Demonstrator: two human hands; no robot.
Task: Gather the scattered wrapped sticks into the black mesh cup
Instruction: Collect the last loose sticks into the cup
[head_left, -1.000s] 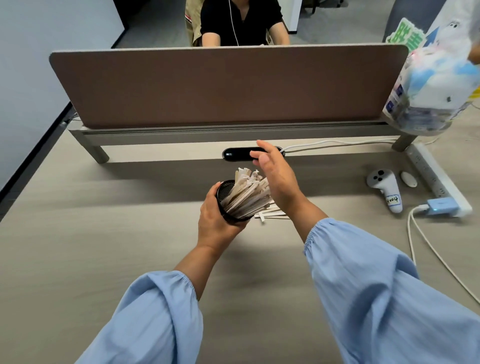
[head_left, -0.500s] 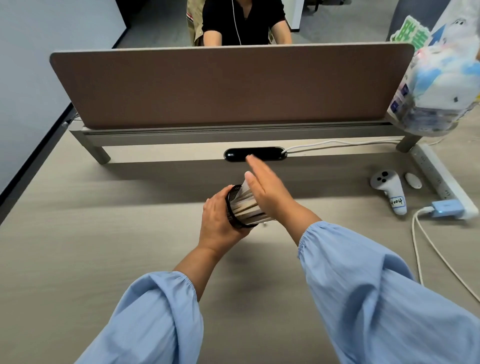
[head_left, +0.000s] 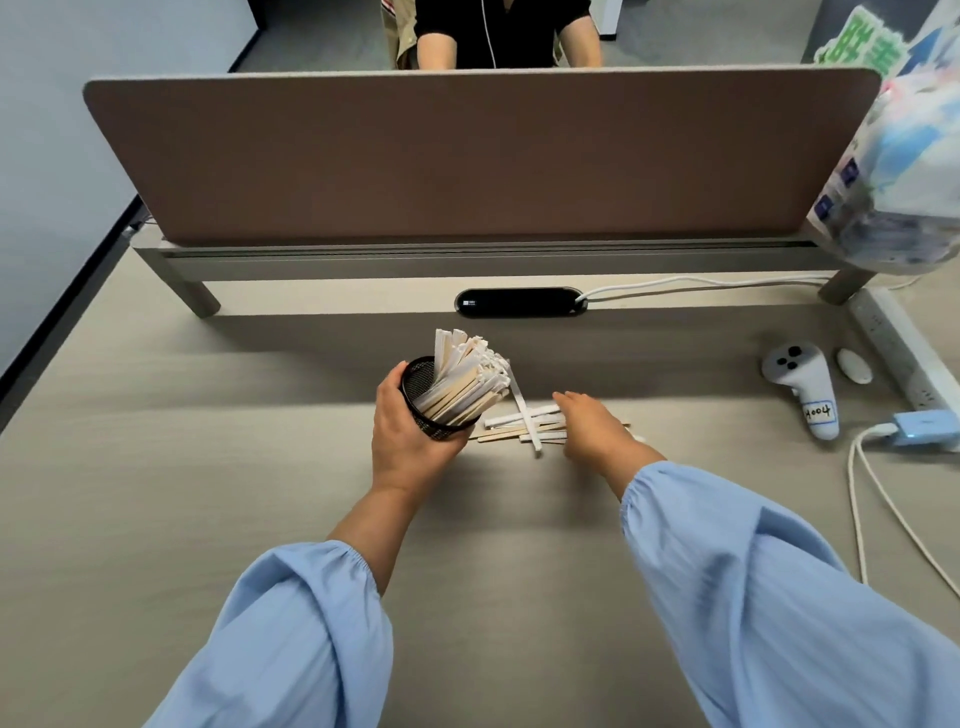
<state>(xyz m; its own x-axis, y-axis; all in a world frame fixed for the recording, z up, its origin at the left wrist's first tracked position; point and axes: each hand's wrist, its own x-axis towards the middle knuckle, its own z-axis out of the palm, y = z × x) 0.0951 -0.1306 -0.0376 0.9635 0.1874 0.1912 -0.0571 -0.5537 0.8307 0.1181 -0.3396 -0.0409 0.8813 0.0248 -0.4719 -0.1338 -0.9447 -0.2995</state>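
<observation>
Centrally, the left hand (head_left: 410, 436) wraps its fingers around the round black mesh cup (head_left: 435, 410), tilted right and crammed with flat, paper-wrapped sticks (head_left: 467, 376) fanning out. Just right of it, a loose pile (head_left: 524, 426) of slim sticks lies crisscrossed on the smooth beige desk (head_left: 208, 493), with the right hand (head_left: 597, 431) resting palm-down on its right end, fingers loosely apart.

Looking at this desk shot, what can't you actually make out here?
All from the head view:
- Loose wrapped sticks: the right hand covers their right ends, so they cannot be counted.
- Black mesh cup: the left hand wraps its lower wall and base.
- Plastic bag: blurred and cut by the right edge; contents unreadable.
- Power strip: runs off the right edge.
- Controller label: too small to read surely.
</observation>
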